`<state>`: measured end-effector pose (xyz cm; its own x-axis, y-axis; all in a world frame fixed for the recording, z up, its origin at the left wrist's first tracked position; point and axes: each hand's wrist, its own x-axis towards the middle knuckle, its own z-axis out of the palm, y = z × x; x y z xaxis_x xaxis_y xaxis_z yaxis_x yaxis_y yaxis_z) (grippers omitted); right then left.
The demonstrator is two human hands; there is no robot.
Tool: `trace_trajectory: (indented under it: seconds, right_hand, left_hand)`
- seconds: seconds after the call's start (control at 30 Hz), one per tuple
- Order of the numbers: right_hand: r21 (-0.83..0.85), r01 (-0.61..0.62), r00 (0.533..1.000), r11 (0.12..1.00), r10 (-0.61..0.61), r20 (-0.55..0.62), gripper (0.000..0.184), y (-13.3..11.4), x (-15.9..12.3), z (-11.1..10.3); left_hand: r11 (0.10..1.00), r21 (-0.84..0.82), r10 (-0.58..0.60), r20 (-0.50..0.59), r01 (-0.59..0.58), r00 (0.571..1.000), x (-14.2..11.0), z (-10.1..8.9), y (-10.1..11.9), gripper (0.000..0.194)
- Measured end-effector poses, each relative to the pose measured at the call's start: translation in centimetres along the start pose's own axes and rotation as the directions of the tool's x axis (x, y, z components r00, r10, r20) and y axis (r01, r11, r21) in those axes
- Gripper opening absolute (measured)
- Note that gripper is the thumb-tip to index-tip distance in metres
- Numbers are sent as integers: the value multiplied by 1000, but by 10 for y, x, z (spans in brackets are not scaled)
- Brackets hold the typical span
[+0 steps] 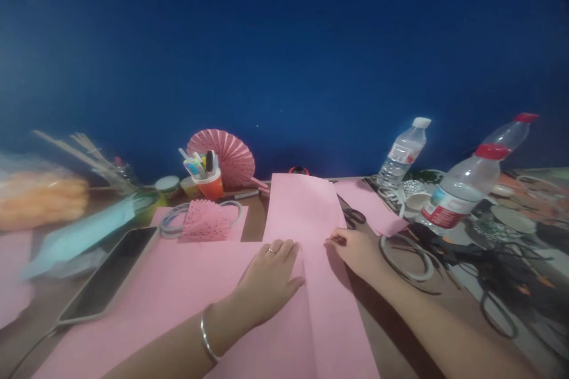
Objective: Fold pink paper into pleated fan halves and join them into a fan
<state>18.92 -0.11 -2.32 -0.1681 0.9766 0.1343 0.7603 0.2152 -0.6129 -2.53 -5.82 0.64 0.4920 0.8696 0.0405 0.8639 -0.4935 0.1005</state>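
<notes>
My left hand [273,278] lies flat, fingers forward, on a large sheet of pink paper [178,296]. Beside its thumb runs a long pink paper strip [326,308], whose far end rises and curves a little. At the strip's right edge my right hand [358,251] has its fingers curled in a pinch on the paper; the fingertips are partly hidden. Just beyond the right hand, a pair of scissors [354,217] shows dark handles, with the strip covering the rest.
A pleated pink fan [222,157] stands behind a cup of pens [212,185]. On the left lie a phone [111,272] and a blue face mask [84,240]. To the right are a clear bottle [402,154], a red-capped bottle [462,189], coiled cord [411,257] and clutter.
</notes>
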Motion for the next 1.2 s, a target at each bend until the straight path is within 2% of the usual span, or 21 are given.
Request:
trace_trajectory:
  seconds: [0.17,0.47,0.7,1.2]
  right_hand:
    - [49,-55,998,997,53,27,14,6,5,1]
    - [103,-65,996,992,59,63,12,7,6,0]
    - [123,-94,991,988,80,111,11,7,8,-4]
    - [155,-61,995,986,49,85,10,15,5,0]
  left_hand:
    - [1000,-7,18,27,-18,999,2,5,-6,53]
    - [998,-17,63,76,-62,995,13,-1,-11,53]
    - [999,-15,53,79,-52,995,16,-1,-9,49]
    - [999,5,44,89,-45,995,17,-2,-7,49]
